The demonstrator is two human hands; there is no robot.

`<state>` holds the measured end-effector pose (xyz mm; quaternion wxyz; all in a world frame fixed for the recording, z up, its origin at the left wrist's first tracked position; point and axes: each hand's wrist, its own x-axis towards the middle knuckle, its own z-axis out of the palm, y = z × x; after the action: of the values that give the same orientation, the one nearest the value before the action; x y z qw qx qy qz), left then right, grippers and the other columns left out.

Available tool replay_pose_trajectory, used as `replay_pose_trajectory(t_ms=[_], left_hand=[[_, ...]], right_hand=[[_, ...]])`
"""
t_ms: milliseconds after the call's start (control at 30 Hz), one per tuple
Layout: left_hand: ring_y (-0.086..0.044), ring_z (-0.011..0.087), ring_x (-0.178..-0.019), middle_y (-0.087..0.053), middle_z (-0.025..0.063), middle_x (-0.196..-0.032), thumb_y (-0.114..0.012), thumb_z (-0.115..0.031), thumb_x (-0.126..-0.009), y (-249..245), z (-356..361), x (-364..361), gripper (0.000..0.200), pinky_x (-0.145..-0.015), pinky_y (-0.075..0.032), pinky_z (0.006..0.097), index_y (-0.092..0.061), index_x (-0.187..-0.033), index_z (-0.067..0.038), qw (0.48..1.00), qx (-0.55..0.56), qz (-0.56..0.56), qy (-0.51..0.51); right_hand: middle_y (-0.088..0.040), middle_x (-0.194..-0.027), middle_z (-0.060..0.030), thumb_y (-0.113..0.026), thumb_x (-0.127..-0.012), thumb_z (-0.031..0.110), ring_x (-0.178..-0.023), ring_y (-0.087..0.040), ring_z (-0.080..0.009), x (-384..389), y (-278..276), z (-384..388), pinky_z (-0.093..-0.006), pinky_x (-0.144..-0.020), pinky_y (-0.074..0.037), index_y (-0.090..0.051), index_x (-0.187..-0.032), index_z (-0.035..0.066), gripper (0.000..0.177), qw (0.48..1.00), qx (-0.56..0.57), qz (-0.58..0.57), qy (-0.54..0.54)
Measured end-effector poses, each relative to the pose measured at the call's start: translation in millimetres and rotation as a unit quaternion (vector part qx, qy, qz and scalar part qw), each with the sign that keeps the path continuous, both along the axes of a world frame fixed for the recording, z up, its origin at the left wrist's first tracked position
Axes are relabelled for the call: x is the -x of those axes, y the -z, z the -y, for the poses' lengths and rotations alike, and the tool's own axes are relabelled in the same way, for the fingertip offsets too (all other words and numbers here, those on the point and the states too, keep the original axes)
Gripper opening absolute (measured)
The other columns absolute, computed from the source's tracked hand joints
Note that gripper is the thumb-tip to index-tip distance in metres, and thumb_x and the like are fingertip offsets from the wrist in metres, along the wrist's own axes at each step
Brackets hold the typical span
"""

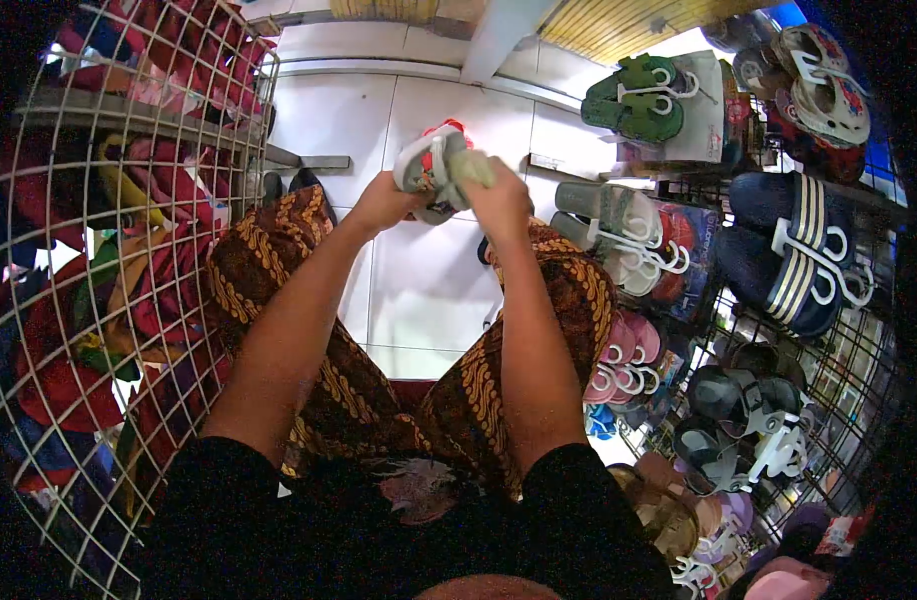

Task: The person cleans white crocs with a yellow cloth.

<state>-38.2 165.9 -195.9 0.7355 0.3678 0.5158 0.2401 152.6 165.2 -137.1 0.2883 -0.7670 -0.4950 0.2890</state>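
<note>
Above the tiled floor, between the knees, a grey and white sandal with red details is held up. My left hand has its fingers closed around the sandal's left side. A pale yellowish-green cloth is bunched in my right hand, against the right side of the sandal. Motion blur softens the cloth and the right fingertips. The sandal's lower part is partly hidden by the hands.
A wire grid with colourful fabrics behind it stands at the left. On the right, a rack holds green sandals, navy slides with white stripes, pink sandals and black sandals. White floor tiles lie below.
</note>
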Motion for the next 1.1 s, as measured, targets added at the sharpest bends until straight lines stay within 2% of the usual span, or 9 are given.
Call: replay_pose_trajectory(t_ms=[67, 133, 200, 467, 700, 800, 933, 1000, 1100], left_hand=[[-0.068, 0.0239, -0.095, -0.068, 0.0126, -0.105, -0.072, -0.005, -0.081, 19.7, 2.5, 5.1, 0.037, -0.084, -0.058, 0.0372, -0.062, -0.117, 0.002, 0.999, -0.024, 0.023, 0.031], [-0.068, 0.0245, -0.095, -0.068, 0.0131, -0.105, -0.071, -0.004, -0.082, 3.7, 3.4, 1.4, 0.037, -0.083, -0.058, 0.0374, -0.062, -0.116, 0.003, 0.999, -0.01, 0.042, 0.017], [-0.068, 0.0248, -0.095, -0.068, 0.0135, -0.105, -0.071, -0.004, -0.082, 1.2, 1.2, 1.4, 0.037, -0.082, -0.059, 0.0374, -0.061, -0.116, 0.004, 0.999, 0.014, 0.042, -0.018], [-0.066, 0.0207, -0.098, -0.068, 0.0112, -0.107, -0.071, -0.003, -0.083, -6.8, -5.6, 2.9, 0.034, -0.087, -0.054, 0.0356, -0.063, -0.115, 0.003, 0.994, -0.006, 0.036, -0.101], [-0.066, 0.0207, -0.098, -0.068, 0.0107, -0.107, -0.069, -0.001, -0.083, -8.6, -4.3, 0.7, 0.031, -0.087, -0.054, 0.0358, -0.063, -0.113, 0.003, 0.996, -0.051, 0.042, -0.059], [-0.065, 0.0209, -0.098, -0.068, 0.0108, -0.106, -0.067, 0.002, -0.083, 3.0, -6.4, 4.3, 0.03, -0.087, -0.054, 0.0363, -0.063, -0.113, 0.003, 0.995, -0.097, 0.011, -0.035], [-0.065, 0.0213, -0.098, -0.068, 0.011, -0.107, -0.065, 0.004, -0.084, -21.6, -5.9, -0.8, 0.028, -0.085, -0.055, 0.0359, -0.063, -0.113, 0.003, 0.995, -0.052, 0.043, -0.073], [-0.065, 0.0213, -0.097, -0.067, 0.0107, -0.107, -0.064, 0.004, -0.086, -10.4, -6.3, 3.6, 0.027, -0.084, -0.056, 0.0353, -0.063, -0.113, 0.002, 0.993, -0.117, 0.005, -0.023], [-0.066, 0.0212, -0.097, -0.067, 0.0107, -0.109, -0.063, 0.004, -0.087, -5.6, -4.8, 5.2, 0.027, -0.082, -0.057, 0.0348, -0.062, -0.114, 0.002, 0.997, -0.061, 0.031, -0.036]], right_hand=[[-0.067, -0.098, -0.0227, -0.07, -0.079, 0.022, -0.091, -0.064, -0.0391, -0.7, 15.1, 3.4, -0.0435, -0.08, -0.05, -0.064, -0.107, -0.002, 0.037, 0.998, -0.017, 0.055, 0.006], [-0.065, -0.102, -0.0205, -0.066, -0.085, 0.016, -0.094, -0.064, -0.0381, -9.9, 17.5, -3.3, -0.0443, -0.082, -0.049, -0.061, -0.109, -0.001, 0.03, 0.982, -0.154, 0.078, 0.073], [-0.065, -0.104, -0.0195, -0.064, -0.087, 0.016, -0.094, -0.064, -0.0368, -15.8, 2.9, -10.3, -0.0439, -0.082, -0.049, -0.058, -0.114, 0.001, 0.031, 0.976, -0.146, -0.003, 0.164], [-0.065, -0.1, -0.0222, -0.065, -0.083, 0.015, -0.092, -0.062, -0.0421, -11.2, 17.6, -4.6, -0.0446, -0.08, -0.05, -0.056, -0.113, 0.006, 0.032, 0.992, -0.095, 0.0, -0.079], [-0.067, -0.093, -0.017, -0.075, -0.08, 0.027, -0.089, -0.064, -0.0371, -15.4, 5.1, -6.2, -0.0449, -0.073, -0.05, -0.061, -0.101, 0.007, 0.032, 0.99, -0.075, 0.097, -0.063], [-0.067, -0.091, -0.0163, -0.076, -0.079, 0.028, -0.087, -0.064, -0.0372, -8.5, -8.0, -2.9, -0.045, -0.072, -0.049, -0.062, -0.1, 0.009, 0.031, 0.989, 0.038, 0.1, -0.097], [-0.067, -0.092, -0.0173, -0.077, -0.077, 0.03, -0.088, -0.063, -0.0394, -13.5, 1.1, -5.9, -0.046, -0.074, -0.049, -0.062, -0.102, 0.008, 0.036, 0.993, 0.002, 0.113, -0.026], [-0.066, -0.088, -0.0193, -0.078, -0.076, 0.029, -0.087, -0.062, -0.0409, -13.9, -5.2, -2.1, -0.0468, -0.073, -0.049, -0.062, -0.102, 0.008, 0.037, 0.983, 0.026, 0.11, -0.144], [-0.067, -0.087, -0.0194, -0.08, -0.074, 0.029, -0.084, -0.063, -0.0415, -16.5, 9.4, 1.9, -0.047, -0.071, -0.05, -0.063, -0.1, 0.007, 0.038, 0.994, -0.045, 0.081, -0.051]])
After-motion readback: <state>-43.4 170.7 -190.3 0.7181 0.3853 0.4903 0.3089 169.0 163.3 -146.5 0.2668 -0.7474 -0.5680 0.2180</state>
